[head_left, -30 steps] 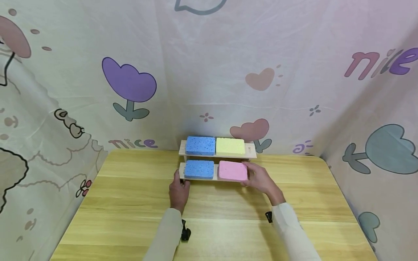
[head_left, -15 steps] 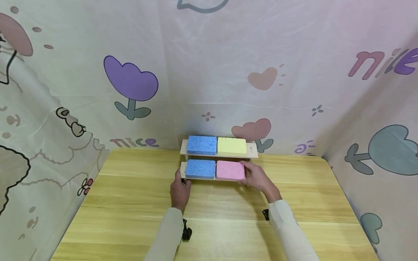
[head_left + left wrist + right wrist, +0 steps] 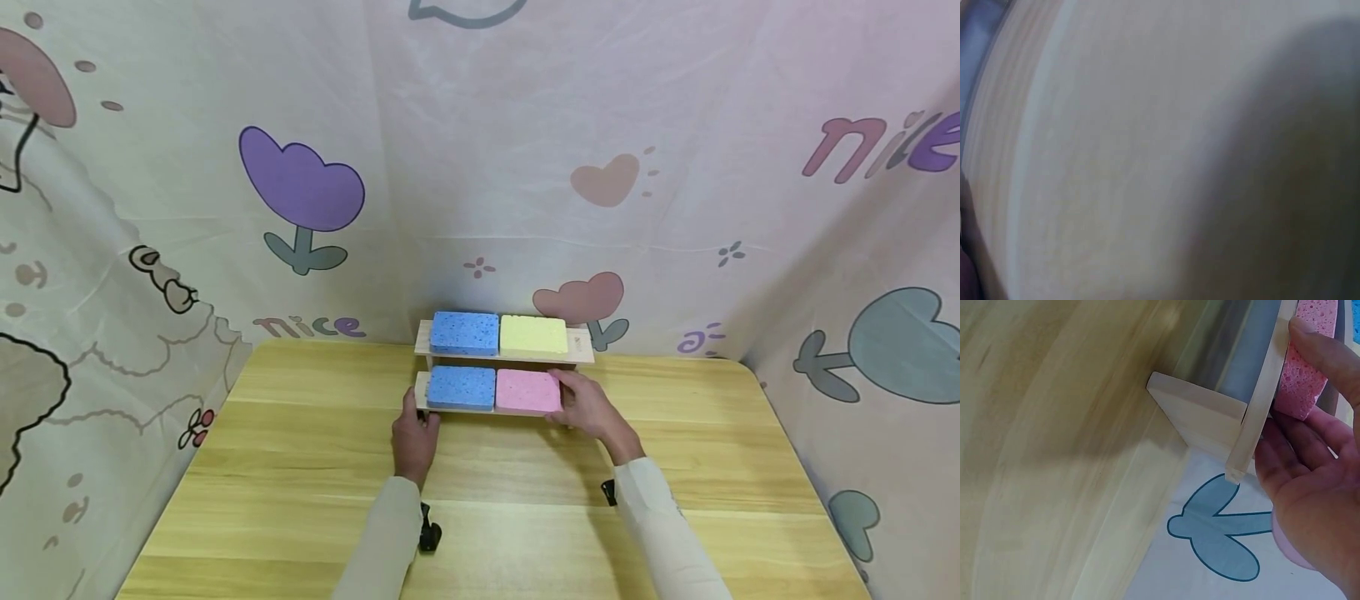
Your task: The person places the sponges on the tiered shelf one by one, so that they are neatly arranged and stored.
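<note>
On the lower step of a small two-tier wooden rack point(image 3: 580, 346), a pink sponge point(image 3: 527, 391) lies right beside a blue sponge point(image 3: 461, 387). My right hand point(image 3: 595, 408) holds the pink sponge at its right end; in the right wrist view the thumb point(image 3: 1325, 353) lies on one long side of the pink sponge point(image 3: 1304, 362), with fingers at its end. At the rack's lower left end, my left hand point(image 3: 414, 442) grips the board's edge, with one finger along the side. A second blue sponge point(image 3: 464, 332) and a yellow sponge point(image 3: 533, 335) sit on the upper step.
The rack stands at the back of a wooden table point(image 3: 315, 467), close to a patterned cloth point(image 3: 450, 150) that hangs behind and at both sides. In the left wrist view there is mostly blurred tabletop point(image 3: 1104, 156) and a dark shadow.
My right hand has slid the pink sponge left along the lower step, closing the gap to the blue sponge. My left hand has kept its place on the rack. The head view shifted slightly.
</note>
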The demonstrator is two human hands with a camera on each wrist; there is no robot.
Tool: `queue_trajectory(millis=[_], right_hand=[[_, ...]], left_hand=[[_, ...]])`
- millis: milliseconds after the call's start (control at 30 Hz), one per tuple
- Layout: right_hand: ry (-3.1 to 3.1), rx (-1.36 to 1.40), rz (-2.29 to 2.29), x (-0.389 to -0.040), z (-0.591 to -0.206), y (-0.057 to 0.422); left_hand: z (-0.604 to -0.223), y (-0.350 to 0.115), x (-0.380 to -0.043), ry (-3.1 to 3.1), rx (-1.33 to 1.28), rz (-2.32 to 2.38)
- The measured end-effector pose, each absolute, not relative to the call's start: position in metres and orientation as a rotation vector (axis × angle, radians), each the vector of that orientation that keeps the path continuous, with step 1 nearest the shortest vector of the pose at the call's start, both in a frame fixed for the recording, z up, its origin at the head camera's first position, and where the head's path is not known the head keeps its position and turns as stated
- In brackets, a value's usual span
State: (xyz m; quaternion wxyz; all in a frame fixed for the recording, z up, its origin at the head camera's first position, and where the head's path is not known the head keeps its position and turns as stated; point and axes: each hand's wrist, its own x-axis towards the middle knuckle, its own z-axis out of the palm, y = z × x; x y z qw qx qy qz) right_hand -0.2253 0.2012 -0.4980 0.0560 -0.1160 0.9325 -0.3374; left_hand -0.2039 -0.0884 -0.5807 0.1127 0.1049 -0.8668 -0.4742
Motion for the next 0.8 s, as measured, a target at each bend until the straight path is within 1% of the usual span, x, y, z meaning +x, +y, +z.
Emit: queue_trajectory(millis=[400,633,800], right_hand=[[2.879,-0.417,-0.903,-0.2270,-0.4974,0.2011],[2.944,-0.531,-0.845,-0.2291,-0.4996,0.1998],[2.925,-0.532,-0.848,-0.2307,-0.4983,0.1982]], left_hand=[[-0.5832,-0.0891,-0.2044,-2.546,0.301,-1.374],[-0.5857,-0.0892,-0.2044,-2.536,0.276,-1.370],[-0.5857,-0.0900,-0.2055,-2.528,0.270,-1.356]])
